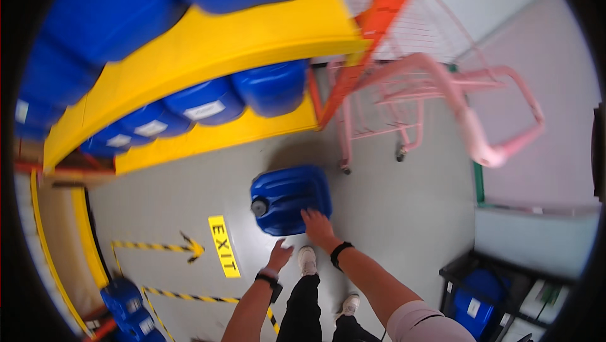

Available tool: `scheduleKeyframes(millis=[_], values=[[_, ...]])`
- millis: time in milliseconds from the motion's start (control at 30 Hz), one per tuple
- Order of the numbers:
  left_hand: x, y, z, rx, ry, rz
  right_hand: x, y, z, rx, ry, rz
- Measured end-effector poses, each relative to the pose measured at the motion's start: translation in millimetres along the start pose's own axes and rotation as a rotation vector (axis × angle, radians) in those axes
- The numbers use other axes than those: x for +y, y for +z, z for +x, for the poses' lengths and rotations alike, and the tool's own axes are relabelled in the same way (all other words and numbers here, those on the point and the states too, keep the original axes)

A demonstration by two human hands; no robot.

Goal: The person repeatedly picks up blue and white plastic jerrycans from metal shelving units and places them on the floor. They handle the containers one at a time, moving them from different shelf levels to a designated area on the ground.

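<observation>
A blue plastic jerrycan (293,184) with a dark round cap (259,207) on its left side stands on the floor in front of my feet. My right hand (319,227) reaches over its near right part, fingers stretched toward the top; whether they touch the surface is hard to tell. Lower and to the left, my left hand (281,255) is just short of the can's near edge, with its fingers apart and nothing in them. Both wrists wear dark bands.
Yellow shelving (252,32) at the upper left holds several blue jerrycans (205,102). A pink wire cart (435,70) stands beyond, at the right. Yellow-black floor tape and a yellow sign (224,246) lie left. A black rack (451,274) is at lower right.
</observation>
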State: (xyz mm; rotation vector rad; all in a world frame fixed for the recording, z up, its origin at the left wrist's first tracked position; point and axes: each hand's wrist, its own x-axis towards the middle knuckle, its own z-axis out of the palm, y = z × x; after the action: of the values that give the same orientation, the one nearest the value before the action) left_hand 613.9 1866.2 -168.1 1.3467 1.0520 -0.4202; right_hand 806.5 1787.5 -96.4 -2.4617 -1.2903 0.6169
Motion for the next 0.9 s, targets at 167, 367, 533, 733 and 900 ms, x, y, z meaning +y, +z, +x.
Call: scheduleKeyframes(millis=[167, 367, 533, 733, 900], values=[[26.9, -9.1, -101.4, -0.069, -0.17, -0.14, 35.5, -26.1, -146.5, -0.306, 0.407, 0.015], [87.5, 14.9, -169.4, -0.23, -0.097, 0.177, 50.5, -71.3, -324.3, -0.24, 0.731, 0.14], [94.3, 44.4, -161.9, -0.358, 0.017, 0.336, 46.3, -89.8, -439.4, -0.043, 0.986, 0.229], [141.8, 129.6, -211.7, -0.508, 0.174, 0.535, 17.6, -91.9, -561.3, 0.076, 1.218, 0.42], [147.6, 210.3, -259.1, -0.598, 0.412, 0.704, -17.3, -74.2, -656.3, 0.035, 1.261, 0.533]])
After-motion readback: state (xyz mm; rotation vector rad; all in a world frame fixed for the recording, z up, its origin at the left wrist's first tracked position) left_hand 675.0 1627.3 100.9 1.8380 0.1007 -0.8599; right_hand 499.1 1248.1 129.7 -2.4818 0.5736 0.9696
